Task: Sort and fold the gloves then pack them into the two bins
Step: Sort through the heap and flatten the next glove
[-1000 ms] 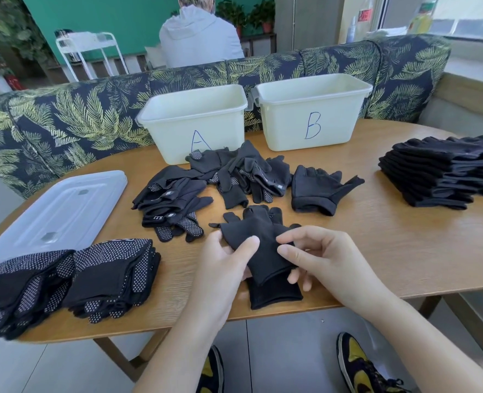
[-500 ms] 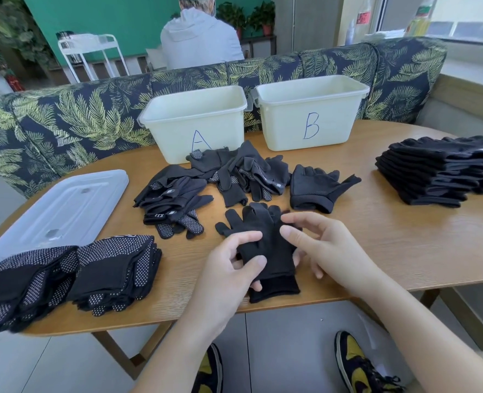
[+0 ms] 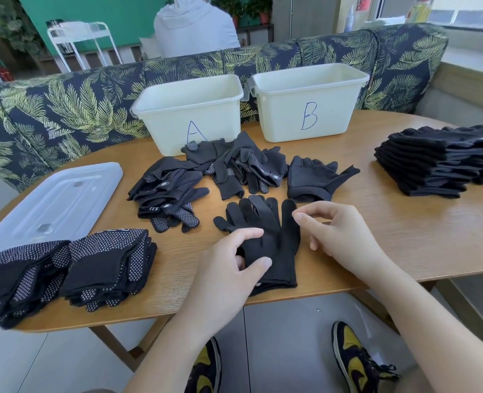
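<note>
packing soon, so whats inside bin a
Bin A shows only bare pale inner wall near its rim; no gloves visible. Its front wall hides the bottom, so I cannot tell whether it is empty.

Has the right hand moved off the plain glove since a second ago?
Yes. The right hand has lifted off the plain glove and drawn right, away from bin A.
</note>
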### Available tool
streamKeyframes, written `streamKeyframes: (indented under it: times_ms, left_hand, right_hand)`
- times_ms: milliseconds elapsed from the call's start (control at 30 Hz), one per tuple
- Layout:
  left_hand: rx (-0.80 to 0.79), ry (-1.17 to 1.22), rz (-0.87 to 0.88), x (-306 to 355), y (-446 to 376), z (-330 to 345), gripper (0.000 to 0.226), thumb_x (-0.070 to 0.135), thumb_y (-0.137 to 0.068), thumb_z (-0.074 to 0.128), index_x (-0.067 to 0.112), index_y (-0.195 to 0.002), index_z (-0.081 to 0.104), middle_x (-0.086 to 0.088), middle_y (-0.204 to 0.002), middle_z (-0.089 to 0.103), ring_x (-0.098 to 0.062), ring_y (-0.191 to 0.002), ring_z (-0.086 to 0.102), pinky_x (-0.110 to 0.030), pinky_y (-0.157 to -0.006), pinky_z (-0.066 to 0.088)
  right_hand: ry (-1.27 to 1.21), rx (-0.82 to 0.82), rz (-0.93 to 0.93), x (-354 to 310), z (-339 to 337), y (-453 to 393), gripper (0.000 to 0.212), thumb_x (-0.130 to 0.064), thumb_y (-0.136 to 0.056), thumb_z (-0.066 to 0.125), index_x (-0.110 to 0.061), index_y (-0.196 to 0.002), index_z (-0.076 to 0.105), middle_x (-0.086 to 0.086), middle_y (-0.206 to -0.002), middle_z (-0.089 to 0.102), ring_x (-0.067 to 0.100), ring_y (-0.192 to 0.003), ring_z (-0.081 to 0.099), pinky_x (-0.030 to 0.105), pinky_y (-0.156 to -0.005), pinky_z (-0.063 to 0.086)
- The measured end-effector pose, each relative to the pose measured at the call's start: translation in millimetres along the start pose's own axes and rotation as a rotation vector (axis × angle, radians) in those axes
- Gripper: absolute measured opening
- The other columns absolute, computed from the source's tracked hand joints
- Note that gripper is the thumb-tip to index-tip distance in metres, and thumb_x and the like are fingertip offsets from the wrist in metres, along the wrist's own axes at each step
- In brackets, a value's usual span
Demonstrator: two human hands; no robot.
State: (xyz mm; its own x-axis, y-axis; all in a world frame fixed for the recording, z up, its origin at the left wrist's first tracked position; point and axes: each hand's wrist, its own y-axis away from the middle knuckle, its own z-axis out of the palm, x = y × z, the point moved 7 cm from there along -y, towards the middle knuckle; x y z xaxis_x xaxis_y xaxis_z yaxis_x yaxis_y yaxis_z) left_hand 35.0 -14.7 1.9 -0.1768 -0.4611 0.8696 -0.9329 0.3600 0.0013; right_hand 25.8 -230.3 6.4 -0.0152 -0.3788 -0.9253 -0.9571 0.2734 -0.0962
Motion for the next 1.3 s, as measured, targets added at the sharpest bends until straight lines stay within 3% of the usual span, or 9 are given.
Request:
streamKeyframes:
  times_ms: [133, 367, 533, 767, 900, 1000, 1100, 1233, 1300]
  left_hand:
    - [0.039, -0.097, 0.01, 4.1, 4.5, -2.4, 0.037, 0.033, -0.092, 0.072, 0.046, -0.123, 0.059, 0.009, -0.048, 0.049, -0.02, -0.068, 0.068, -0.014, -0.059, 0.046]
    - [0.142, -0.212, 0.037, 8.3, 6.2, -8.2, 0.041, 0.04, -0.087, 0.077, 0.043, -0.124, 0.061, 0.008, -0.071, 0.053, -0.002, -0.062, 0.053, -0.007, -0.062, 0.037]
    - [0.154, -0.339, 0.014, 7.4, 6.6, -7.8, 0.047, 0.049, -0.087, 0.075, 0.04, -0.131, 0.062, 0.016, -0.095, 0.051, -0.003, -0.085, 0.054, -0.01, -0.068, 0.038]
    - [0.215, -0.417, 0.089, 14.1, 9.7, -12.3, 0.037, 0.052, -0.088, 0.07, 0.045, -0.125, 0.066, 0.017, -0.092, 0.047, 0.002, -0.089, 0.051, -0.01, -0.067, 0.037]
    - [0.19, -0.378, 0.264, 20.8, 11.0, -5.2, 0.038, 0.053, -0.089, 0.065, 0.042, -0.126, 0.067, 0.027, -0.121, 0.046, 0.008, -0.117, 0.043, -0.005, -0.093, 0.032]
    - [0.026, -0.5, 0.291, 12.4, 5.7, 11.8, 0.049, 0.063, -0.095, 0.054, 0.044, -0.141, 0.055, 0.023, -0.155, 0.031, 0.007, -0.147, 0.007, -0.017, -0.114, 0.004]
    - [-0.063, -0.57, 0.264, 2.2, 1.3, 15.5, 0.054, 0.068, -0.097, 0.043, 0.048, -0.147, 0.046, 0.024, -0.162, 0.021, 0.017, -0.141, -0.007, -0.009, -0.107, -0.016]
    - [-0.047, -0.504, 0.264, 3.9, -1.3, 10.1, 0.054, 0.071, -0.092, 0.049, 0.049, -0.141, 0.052, 0.029, -0.155, 0.026, 0.03, -0.126, -0.015, -0.017, -0.112, -0.003]
    - [0.016, -0.484, 0.293, 5.7, -5.7, 6.5, 0.059, 0.077, -0.09, 0.043, 0.047, -0.139, 0.056, 0.026, -0.154, 0.032, 0.026, -0.132, -0.005, -0.017, -0.113, -0.002]
  right_hand:
    - [0.045, 0.017, -0.023, 0.1, -0.1, 0.3, 0.009, -0.036, -0.097, 0.067, -0.034, -0.093, 0.074, 0.001, -0.052, 0.063, 0.002, -0.043, 0.049, 0.011, -0.049, 0.039]
    - [0.224, 0.016, -0.07, 1.6, 3.7, -1.1, 0.005, -0.033, -0.096, 0.068, -0.032, -0.094, 0.073, -0.011, -0.051, 0.064, 0.0, -0.048, 0.056, 0.008, -0.054, 0.039]
    - [0.473, 0.054, -0.175, 0.4, 6.5, -4.1, 0.01, -0.038, -0.094, 0.068, -0.031, -0.095, 0.076, -0.017, -0.1, 0.065, 0.002, -0.075, 0.054, 0.032, -0.079, 0.052]
    - [0.448, 0.123, -0.237, -4.8, 4.4, -6.1, 0.018, -0.043, -0.095, 0.066, -0.029, -0.104, 0.073, -0.018, -0.114, 0.06, 0.004, -0.08, 0.056, 0.034, -0.08, 0.054]
    - [0.486, -0.018, -0.291, -5.4, 15.7, -11.2, 0.038, -0.046, -0.094, 0.065, -0.029, -0.128, 0.066, -0.016, -0.127, 0.058, 0.009, -0.112, 0.054, 0.03, -0.097, 0.047]
    - [0.566, -0.093, -0.268, -1.1, 19.0, -17.6, 0.046, -0.046, -0.096, 0.064, -0.028, -0.137, 0.061, -0.012, -0.134, 0.057, 0.013, -0.126, 0.044, 0.028, -0.104, 0.039]
    - [0.575, -0.097, -0.26, 1.3, 16.9, -19.7, 0.041, -0.042, -0.096, 0.065, -0.027, -0.135, 0.062, -0.011, -0.131, 0.059, 0.013, -0.125, 0.046, 0.022, -0.098, 0.034]
    - [0.48, -0.018, -0.335, -14.0, 17.1, -22.9, 0.032, -0.038, -0.097, 0.066, -0.028, -0.127, 0.066, -0.016, -0.119, 0.062, 0.01, -0.119, 0.052, 0.02, -0.097, 0.035]
    - [0.433, -0.04, -0.35, -23.4, 23.3, -27.8, 0.03, -0.04, -0.097, 0.065, -0.031, -0.125, 0.067, -0.018, -0.114, 0.065, 0.006, -0.114, 0.055, 0.022, -0.098, 0.04]
